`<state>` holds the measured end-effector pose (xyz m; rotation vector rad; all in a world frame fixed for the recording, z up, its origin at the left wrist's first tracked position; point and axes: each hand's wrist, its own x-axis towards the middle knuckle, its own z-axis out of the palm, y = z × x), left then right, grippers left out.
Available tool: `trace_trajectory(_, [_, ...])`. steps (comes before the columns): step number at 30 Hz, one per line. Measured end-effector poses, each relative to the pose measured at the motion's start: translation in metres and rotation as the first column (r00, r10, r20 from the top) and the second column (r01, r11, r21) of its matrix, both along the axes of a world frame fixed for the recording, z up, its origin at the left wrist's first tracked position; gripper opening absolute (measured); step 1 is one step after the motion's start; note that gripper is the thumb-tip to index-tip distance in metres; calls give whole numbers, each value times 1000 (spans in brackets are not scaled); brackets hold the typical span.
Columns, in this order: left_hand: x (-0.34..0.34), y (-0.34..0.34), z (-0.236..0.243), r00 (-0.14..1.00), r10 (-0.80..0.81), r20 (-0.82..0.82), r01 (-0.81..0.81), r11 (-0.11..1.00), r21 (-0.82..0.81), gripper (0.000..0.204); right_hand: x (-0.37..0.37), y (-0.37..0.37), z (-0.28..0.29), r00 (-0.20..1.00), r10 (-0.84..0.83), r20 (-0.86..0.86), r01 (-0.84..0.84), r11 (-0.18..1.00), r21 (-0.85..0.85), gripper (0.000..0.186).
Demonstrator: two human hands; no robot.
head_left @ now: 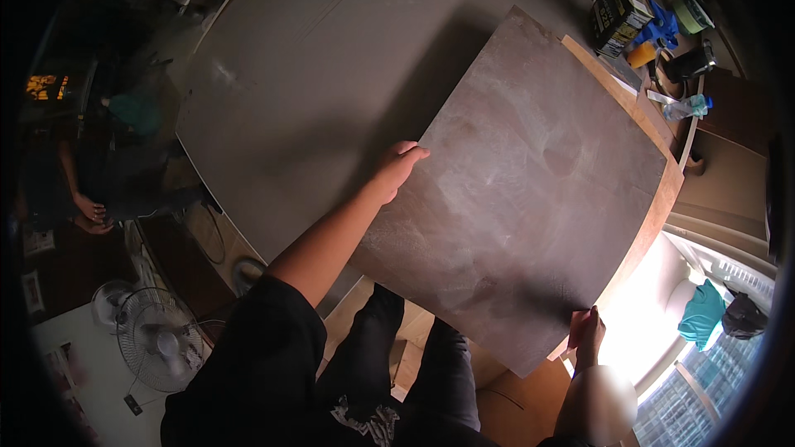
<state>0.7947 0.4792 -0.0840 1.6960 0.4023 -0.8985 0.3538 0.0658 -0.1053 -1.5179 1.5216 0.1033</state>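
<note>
A large grey-brown flat board [530, 174] with pale dusty smears lies at a slant over a bigger dark work table [281, 74]. My left hand [399, 170] is closed on the board's left edge, thumb on top and the other fingers mostly hidden beneath. Near the board's lower right corner, my right hand [591, 333] is closed around a small reddish-brown flat piece [577, 328], which looks like folded sandpaper and touches the board's edge. Shadow from that arm darkens the surface close by. A light wooden strip [623, 103] runs along and under the board's far right side.
At the back right stand a black box [617, 12], an orange container [641, 54], a black mug [692, 62] and a plastic bottle [687, 108]. On the left, another person's hands [93, 215] rest together. A fan [166, 339] stands lower left; a bright window is lower right.
</note>
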Motion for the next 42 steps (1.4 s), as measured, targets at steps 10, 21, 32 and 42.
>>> trace_trajectory(10, [95, 188, 38, 996, 65, 61, -78, 964, 253, 67, 139, 166, 31, 965, 248, 90, -260, 951, 165, 40])
trace_trajectory(21, [208, 324, 47, 981, 12, 191, -101, 882, 461, 78, 223, 334, 7, 970, 174, 169, -216, 936, 279, 34])
trace_trajectory(32, [259, 368, 11, 964, -27, 266, -115, 856, 505, 78, 264, 409, -8, 982, 117, 150, -161, 931, 328, 37])
trace_trajectory(42, [277, 395, 60, 985, -119, 124, 43, 869, 493, 76, 261, 418, -18, 986, 144, 87, -167, 908, 384, 36])
